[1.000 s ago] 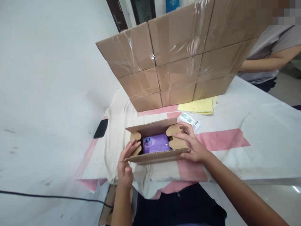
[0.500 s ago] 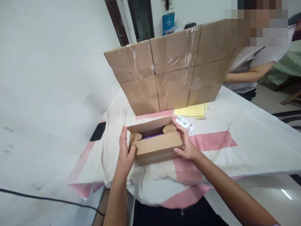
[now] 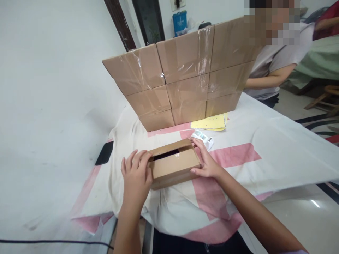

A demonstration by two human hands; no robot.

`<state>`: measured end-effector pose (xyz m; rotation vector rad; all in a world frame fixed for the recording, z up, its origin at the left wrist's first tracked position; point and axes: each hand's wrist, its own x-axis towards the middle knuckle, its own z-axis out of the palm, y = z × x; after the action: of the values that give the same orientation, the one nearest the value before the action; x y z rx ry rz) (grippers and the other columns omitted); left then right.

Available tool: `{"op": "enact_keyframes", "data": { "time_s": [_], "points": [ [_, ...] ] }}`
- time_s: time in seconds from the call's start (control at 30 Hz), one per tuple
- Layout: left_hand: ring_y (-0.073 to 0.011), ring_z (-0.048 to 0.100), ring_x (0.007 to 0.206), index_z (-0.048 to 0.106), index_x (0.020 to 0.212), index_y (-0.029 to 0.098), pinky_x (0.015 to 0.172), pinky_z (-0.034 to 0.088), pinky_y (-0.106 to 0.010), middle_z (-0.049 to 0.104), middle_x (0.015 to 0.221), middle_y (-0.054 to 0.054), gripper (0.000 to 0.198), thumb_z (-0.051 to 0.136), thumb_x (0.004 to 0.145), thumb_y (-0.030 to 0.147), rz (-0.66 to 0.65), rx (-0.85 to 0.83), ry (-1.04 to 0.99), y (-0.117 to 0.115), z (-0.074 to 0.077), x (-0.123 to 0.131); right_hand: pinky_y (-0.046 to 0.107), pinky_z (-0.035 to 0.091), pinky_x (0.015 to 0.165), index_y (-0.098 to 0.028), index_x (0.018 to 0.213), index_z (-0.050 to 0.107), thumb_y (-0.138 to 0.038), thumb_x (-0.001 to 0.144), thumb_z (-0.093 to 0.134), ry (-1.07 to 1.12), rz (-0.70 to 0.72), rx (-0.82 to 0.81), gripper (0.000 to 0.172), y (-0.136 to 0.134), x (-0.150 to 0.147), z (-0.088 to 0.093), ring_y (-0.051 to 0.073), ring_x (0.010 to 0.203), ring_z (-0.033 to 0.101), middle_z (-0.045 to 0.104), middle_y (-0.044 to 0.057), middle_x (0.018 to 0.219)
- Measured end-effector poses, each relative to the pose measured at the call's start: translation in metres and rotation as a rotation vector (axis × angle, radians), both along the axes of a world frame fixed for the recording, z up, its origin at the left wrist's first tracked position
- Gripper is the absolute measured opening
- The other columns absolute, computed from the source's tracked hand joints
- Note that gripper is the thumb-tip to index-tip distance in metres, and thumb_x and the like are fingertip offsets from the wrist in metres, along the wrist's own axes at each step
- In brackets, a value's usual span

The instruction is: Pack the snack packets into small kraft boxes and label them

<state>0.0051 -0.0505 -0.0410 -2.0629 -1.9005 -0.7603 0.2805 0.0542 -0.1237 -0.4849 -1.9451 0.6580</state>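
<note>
A small brown cardboard box (image 3: 176, 165) lies on the cloth-covered table in front of me. Its near top flap lies folded over, and the far flap leans inward, leaving a dark narrow slot between them. My left hand (image 3: 137, 173) is at the box's left end, fingers bent over the far flap's corner and thumb at the near side. Around the right end, my right hand (image 3: 205, 160) grips with fingers at the far corner and thumb on the near side. A white tape dispenser (image 3: 202, 139) sits just beyond the right hand. The box's contents are hidden.
Behind the box stands a tall panel of taped cardboard boxes (image 3: 182, 77). Yellow sheets (image 3: 209, 122) lie at its foot. A black phone (image 3: 104, 153) rests on the table's left edge by the wall. Another person (image 3: 275, 67) is at the far right, behind the panel.
The far flap has come down from upright, covering the side tabs and the purple thing inside. My left hand has moved from the box's left side up over the flap's corner.
</note>
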Motion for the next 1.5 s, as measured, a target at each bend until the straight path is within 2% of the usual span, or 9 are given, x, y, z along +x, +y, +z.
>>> {"op": "enact_keyframes", "data": {
  "time_s": [0.1,0.23,0.47,0.6,0.67,0.8,0.9,1.17,1.5],
  "points": [
    [-0.0285,0.061,0.127,0.062,0.131,0.027,0.126,0.012,-0.064,0.069,0.136,-0.006,0.038,0.043,0.099,0.018,-0.051,-0.06,0.003,-0.002,-0.001,0.01,0.061,0.03,0.122,-0.036,0.158,0.036,-0.065,0.084,0.071,-0.036,0.007,-0.016,0.087,-0.001,0.001,0.004,0.041,0.151,0.031,0.031,0.014,0.155],
    [-0.0336,0.053,0.14,0.052,0.15,0.03,0.127,0.008,-0.066,0.06,0.152,-0.008,0.049,0.051,0.102,0.037,-0.132,-0.065,0.028,-0.003,-0.005,0.026,0.062,0.03,0.122,-0.036,0.153,0.04,-0.063,0.083,0.073,-0.066,0.004,-0.03,0.081,-0.004,0.0,0.007,0.042,0.15,0.031,0.03,0.014,0.154],
    [-0.0492,0.042,0.147,0.061,0.146,0.033,0.12,0.028,-0.071,0.049,0.16,-0.012,0.066,0.069,0.086,0.061,-0.076,-0.037,-0.037,-0.004,-0.019,0.044,0.059,0.032,0.122,-0.031,0.148,0.05,-0.065,0.086,0.071,-0.14,-0.013,-0.034,0.075,-0.001,0.024,0.011,0.039,0.15,0.035,0.035,0.016,0.159],
    [-0.0441,0.05,0.143,0.057,0.148,0.037,0.121,0.028,-0.068,0.056,0.154,-0.006,0.067,0.069,0.087,0.06,-0.137,-0.025,-0.077,-0.001,-0.02,0.046,0.049,0.045,0.11,-0.026,0.117,0.071,-0.05,0.097,0.06,0.002,-0.377,-0.137,0.033,0.015,0.062,0.024,0.031,0.13,0.056,0.06,0.013,0.132],
    [-0.0423,0.053,0.141,0.057,0.148,0.037,0.121,0.029,-0.065,0.059,0.152,-0.005,0.066,0.069,0.088,0.059,-0.153,-0.029,-0.082,0.0,-0.019,0.045,0.041,0.051,0.096,-0.023,0.104,0.075,-0.042,0.098,0.057,0.008,-0.526,-0.292,0.027,0.026,0.076,0.032,0.027,0.114,0.062,0.066,0.011,0.117],
    [-0.0431,0.054,0.139,0.062,0.144,0.035,0.12,0.031,-0.064,0.059,0.15,-0.005,0.064,0.071,0.085,0.059,-0.149,-0.016,-0.108,0.001,-0.018,0.046,0.028,0.048,0.071,-0.017,0.096,0.075,-0.035,0.095,0.053,-0.181,-0.553,-0.749,0.029,0.052,0.083,0.043,0.018,0.088,0.062,0.069,0.009,0.117],
    [-0.0429,0.055,0.138,0.062,0.143,0.036,0.121,0.031,-0.064,0.061,0.149,-0.004,0.063,0.072,0.084,0.059,-0.142,0.013,-0.13,-0.001,-0.019,0.047,0.026,0.042,0.06,-0.014,0.085,0.073,-0.035,0.097,0.052,-0.272,-0.547,-0.931,0.032,0.069,0.076,0.047,0.015,0.075,0.058,0.073,0.01,0.105],
    [-0.0425,0.056,0.138,0.063,0.142,0.037,0.12,0.031,-0.063,0.061,0.149,-0.004,0.062,0.071,0.085,0.059,-0.143,0.037,-0.148,-0.002,-0.024,0.048,0.028,0.034,0.053,-0.017,0.064,0.065,-0.031,0.083,0.071,-0.383,-0.581,-1.056,0.025,0.095,0.062,0.053,0.014,0.06,0.048,0.072,0.009,0.081],
    [-0.0423,0.057,0.136,0.061,0.145,0.034,0.117,0.032,-0.061,0.061,0.149,-0.004,0.063,0.067,0.087,0.061,-0.139,0.072,-0.1,-0.003,-0.027,0.048,0.026,0.033,0.05,-0.02,0.067,0.054,-0.036,0.079,0.071,-0.278,-0.674,-1.141,0.026,0.107,0.047,0.021,0.013,0.057,0.046,0.056,0.001,0.065]
  ]
}}
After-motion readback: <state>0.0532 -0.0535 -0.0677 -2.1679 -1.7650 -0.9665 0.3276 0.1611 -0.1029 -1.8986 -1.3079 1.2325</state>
